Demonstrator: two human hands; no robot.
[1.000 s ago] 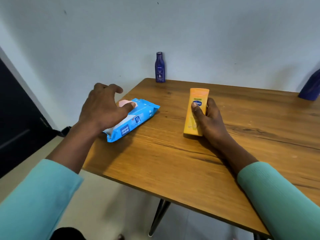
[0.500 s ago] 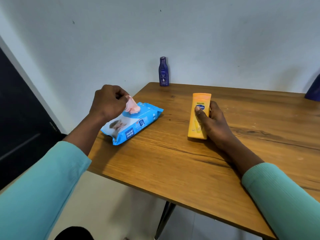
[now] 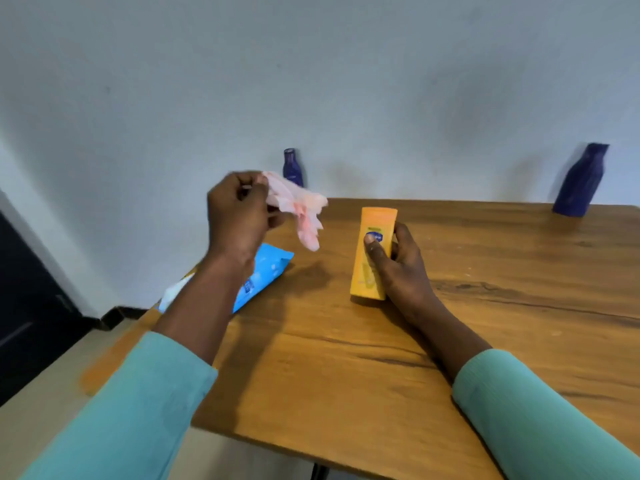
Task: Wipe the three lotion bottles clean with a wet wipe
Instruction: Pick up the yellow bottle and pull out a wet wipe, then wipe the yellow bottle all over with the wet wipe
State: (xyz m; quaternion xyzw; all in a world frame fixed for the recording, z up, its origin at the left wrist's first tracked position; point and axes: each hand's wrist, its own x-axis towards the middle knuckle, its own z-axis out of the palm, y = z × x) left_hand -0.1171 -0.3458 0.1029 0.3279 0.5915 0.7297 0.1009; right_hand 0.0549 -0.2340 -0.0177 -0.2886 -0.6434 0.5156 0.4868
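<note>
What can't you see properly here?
Head view:
- Small dark blue plastic bottle: base partly behind the pink wet wipe in the left hand.
- Blue plastic wipes pack: middle behind left forearm.
- Tall dark blue bottle: blurred, label unreadable.
- Yellow plastic lotion bottle: right hand thumb overlaps label.

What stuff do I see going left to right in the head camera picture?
Blue wipes pack → pink wipe → yellow lotion bottle → big dark blue bottle.
</note>
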